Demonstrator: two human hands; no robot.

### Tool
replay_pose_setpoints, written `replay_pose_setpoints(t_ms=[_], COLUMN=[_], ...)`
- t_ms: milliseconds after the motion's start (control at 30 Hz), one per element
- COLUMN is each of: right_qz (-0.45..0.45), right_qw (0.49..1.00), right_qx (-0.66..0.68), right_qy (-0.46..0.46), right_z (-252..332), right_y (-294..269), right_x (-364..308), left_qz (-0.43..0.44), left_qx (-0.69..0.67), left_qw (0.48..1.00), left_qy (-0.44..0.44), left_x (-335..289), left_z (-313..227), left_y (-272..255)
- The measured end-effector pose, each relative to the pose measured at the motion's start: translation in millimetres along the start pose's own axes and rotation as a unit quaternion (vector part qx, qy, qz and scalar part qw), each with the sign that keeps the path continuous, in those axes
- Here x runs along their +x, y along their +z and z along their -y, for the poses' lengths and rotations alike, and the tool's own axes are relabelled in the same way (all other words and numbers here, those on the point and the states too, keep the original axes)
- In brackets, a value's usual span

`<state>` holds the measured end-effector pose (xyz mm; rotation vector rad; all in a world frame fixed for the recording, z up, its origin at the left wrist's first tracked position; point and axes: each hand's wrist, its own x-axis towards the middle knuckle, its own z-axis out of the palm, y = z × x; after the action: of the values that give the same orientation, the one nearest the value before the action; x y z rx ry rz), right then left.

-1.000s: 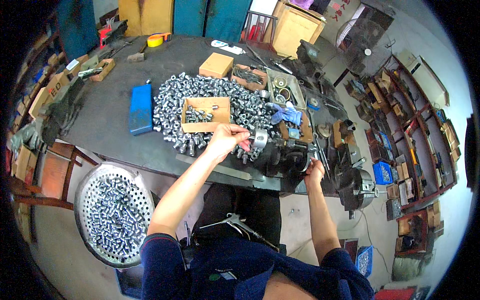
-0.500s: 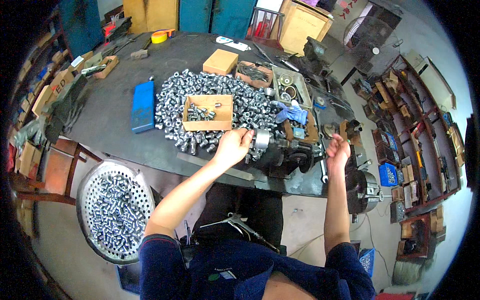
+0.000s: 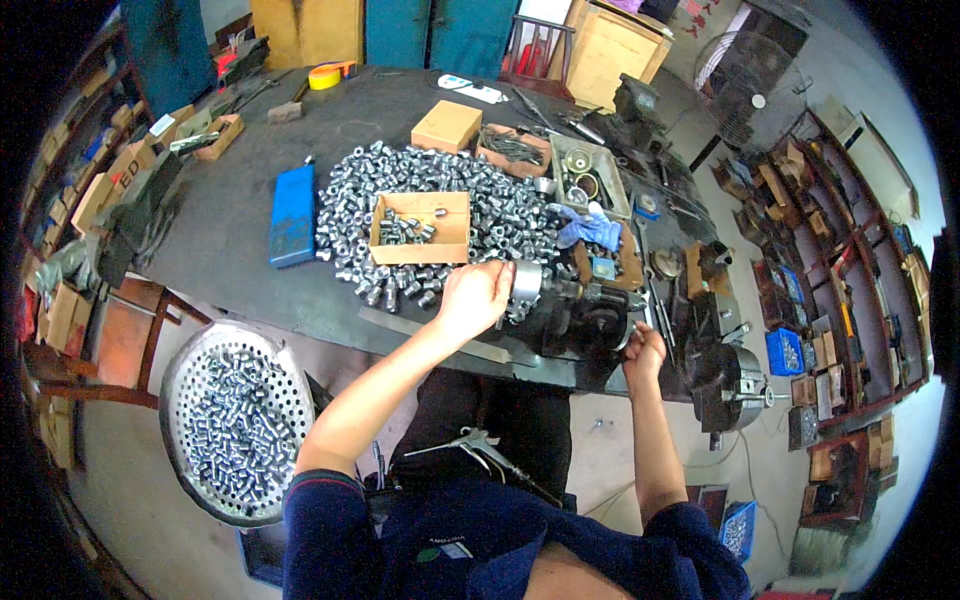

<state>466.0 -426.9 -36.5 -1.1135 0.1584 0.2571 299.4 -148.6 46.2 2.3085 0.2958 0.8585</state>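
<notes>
My left hand (image 3: pixel 474 299) is closed at the left face of a silver cylindrical chuck (image 3: pixel 527 281). Its fingertips touch or nearly touch that face, and whatever they pinch is hidden. The chuck sits on a dark bench machine (image 3: pixel 595 318) at the table's near edge. At the machine's right end my right hand (image 3: pixel 644 354) is closed, fingers curled beside its round wheel; I cannot make out what they grip. Beyond my left hand, an open cardboard box (image 3: pixel 420 254) holds several small metal fittings. It stands amid a large heap of the same shiny fittings (image 3: pixel 350 215).
Lower left, a perforated metal basin (image 3: pixel 180 400) holds more fittings. A blue case (image 3: pixel 292 215) lies left of the heap. Blue gloves (image 3: pixel 592 230), a tray of rings (image 3: pixel 612 190) and a closed box (image 3: pixel 446 126) lie beyond. An air gun (image 3: pixel 470 442) rests at my lap.
My right hand has come down and left to the machine's right end, its fingers closing. My left hand stays at the chuck. The whole view has shifted slightly.
</notes>
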Motion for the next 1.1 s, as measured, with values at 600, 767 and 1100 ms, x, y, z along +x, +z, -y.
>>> replay_pose_setpoints(t_ms=[600,767,1100], right_qz=[0.046,0.133,0.026], right_qw=[0.975,0.98,0.946], right_qx=[0.021,0.036,-0.202], right_qy=[-0.217,-0.141,-0.252], right_z=[71,33,26], right_y=[75,-1,50], right_x=[-12,-30,79], left_qz=[0.08,0.093,-0.103], left_qx=[-0.129,-0.151,0.161], left_qw=[0.978,0.972,0.981], left_qy=[-0.14,-0.154,-0.039], left_x=[4,3,33], left_z=[3,5,52], left_y=[-13,-10,-38])
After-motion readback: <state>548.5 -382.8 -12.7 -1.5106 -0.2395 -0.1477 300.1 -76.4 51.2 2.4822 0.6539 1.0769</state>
